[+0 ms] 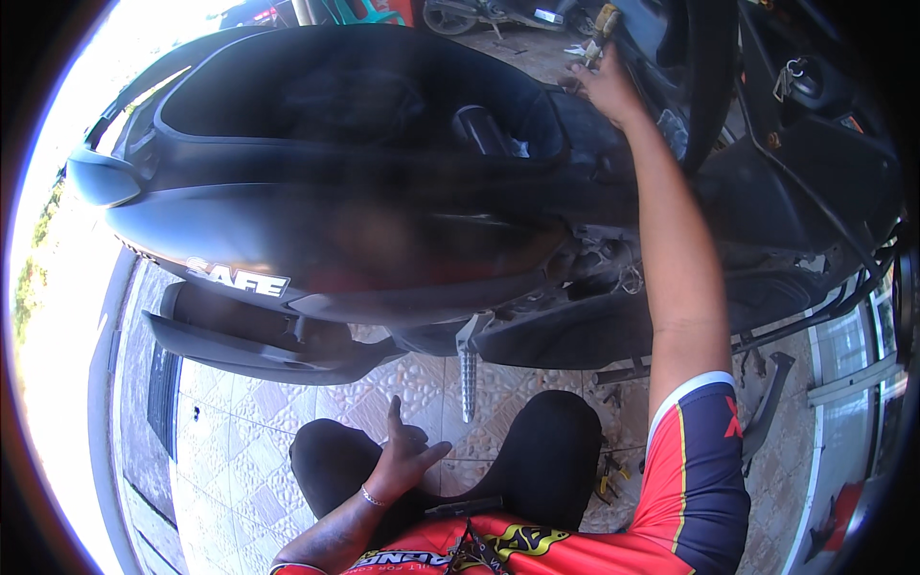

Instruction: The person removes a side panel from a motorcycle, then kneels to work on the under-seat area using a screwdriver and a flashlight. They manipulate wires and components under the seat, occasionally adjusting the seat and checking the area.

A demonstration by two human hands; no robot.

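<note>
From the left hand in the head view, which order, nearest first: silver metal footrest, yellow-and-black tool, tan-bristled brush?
1. Silver metal footrest: ahead, slightly right of left hand.
2. Yellow-and-black tool: right, on floor.
3. Tan-bristled brush: ahead-right, in right hand.

One black scooter point(383, 216); two hands, the right hand point(606, 91) over its far side, the left hand point(407, 456) on its near side; one brush point(606, 23) over its far side; one silver footrest point(468, 383) jutting from its near side; one motorcycle point(508, 15) beyond it.
</note>
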